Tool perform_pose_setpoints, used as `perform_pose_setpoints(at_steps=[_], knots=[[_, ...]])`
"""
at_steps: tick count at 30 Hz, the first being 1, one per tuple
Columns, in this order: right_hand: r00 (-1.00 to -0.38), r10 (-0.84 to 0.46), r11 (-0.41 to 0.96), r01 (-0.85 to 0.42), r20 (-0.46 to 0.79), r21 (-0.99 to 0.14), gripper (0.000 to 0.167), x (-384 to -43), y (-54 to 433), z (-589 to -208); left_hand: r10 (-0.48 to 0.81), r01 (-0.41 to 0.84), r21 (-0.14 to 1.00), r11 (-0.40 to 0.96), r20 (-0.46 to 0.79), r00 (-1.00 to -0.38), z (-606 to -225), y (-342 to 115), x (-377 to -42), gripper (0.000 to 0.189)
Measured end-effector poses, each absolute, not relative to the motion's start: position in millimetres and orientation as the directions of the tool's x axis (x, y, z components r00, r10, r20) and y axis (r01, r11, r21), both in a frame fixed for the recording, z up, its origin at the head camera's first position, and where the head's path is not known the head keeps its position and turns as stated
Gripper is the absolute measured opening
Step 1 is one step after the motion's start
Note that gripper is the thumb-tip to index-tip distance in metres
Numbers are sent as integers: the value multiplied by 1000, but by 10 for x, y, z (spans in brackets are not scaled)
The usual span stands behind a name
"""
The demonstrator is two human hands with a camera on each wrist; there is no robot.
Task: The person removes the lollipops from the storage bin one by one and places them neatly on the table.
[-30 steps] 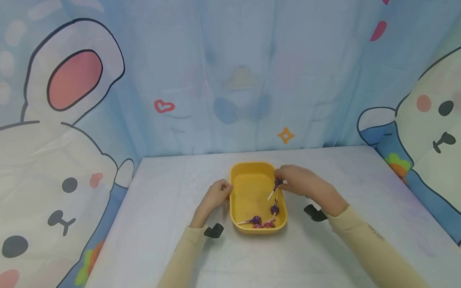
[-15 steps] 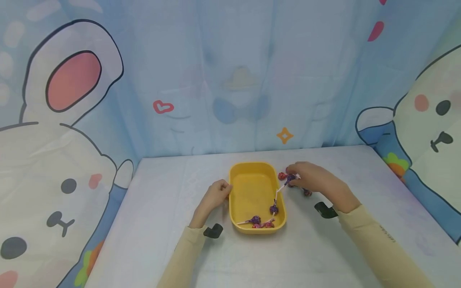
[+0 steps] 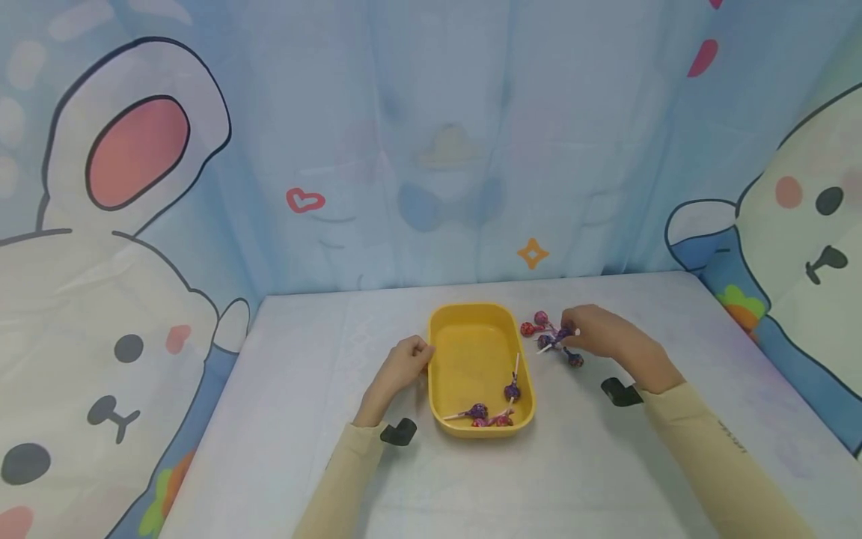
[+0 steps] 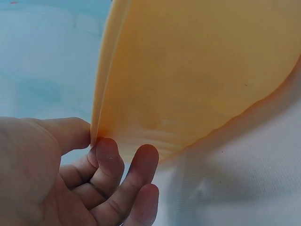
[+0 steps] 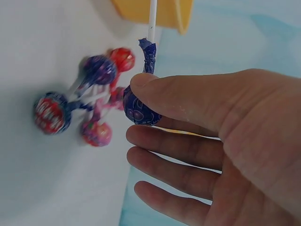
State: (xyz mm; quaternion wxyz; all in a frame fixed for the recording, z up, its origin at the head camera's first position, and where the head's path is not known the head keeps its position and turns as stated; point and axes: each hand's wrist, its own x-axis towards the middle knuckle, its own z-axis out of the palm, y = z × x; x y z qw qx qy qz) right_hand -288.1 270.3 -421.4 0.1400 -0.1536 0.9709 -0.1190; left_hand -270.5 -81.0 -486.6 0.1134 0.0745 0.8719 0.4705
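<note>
The right hand [image 3: 609, 337] pinches a purple-wrapped lollipop [image 5: 140, 112] by its round head, remaining fingers slightly apart, close to four loose lollipops [image 5: 51, 114] clustered on a white table [image 3: 316, 352]. Just left of them sits a yellow tray [image 3: 468, 352], its rim clamped between the left hand's [image 3: 399, 372] thumb and fingers; more lollipops [image 3: 512, 392] lie inside, towards its near end.

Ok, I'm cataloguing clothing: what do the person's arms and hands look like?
The left sleeve and right sleeve are pale beige; the right one bears dark lettering, too small to read. Left hand and right hand are ungloved, a small black attachment near each.
</note>
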Motion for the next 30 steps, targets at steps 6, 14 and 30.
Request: perform_pose_setpoints(at_steps=[6, 14, 30], knots=[[-919, -255, 942, -167, -300, -291, 25, -2950, 2833, -4345, 242, 37, 834, 550, -118, -963, -4891, -817, -2721, 26], [-920, -231, 948, -141, -315, -286, 27, -3016, 2996, -4528, 241, 45, 835, 549, -107, -965, -4870, -810, -2717, 25], [-916, -287, 934, -204, -281, -292, 24, -2999, 3096, -4634, 242, 52, 837, 544, -96, -966, -4869, -817, -2711, 25]])
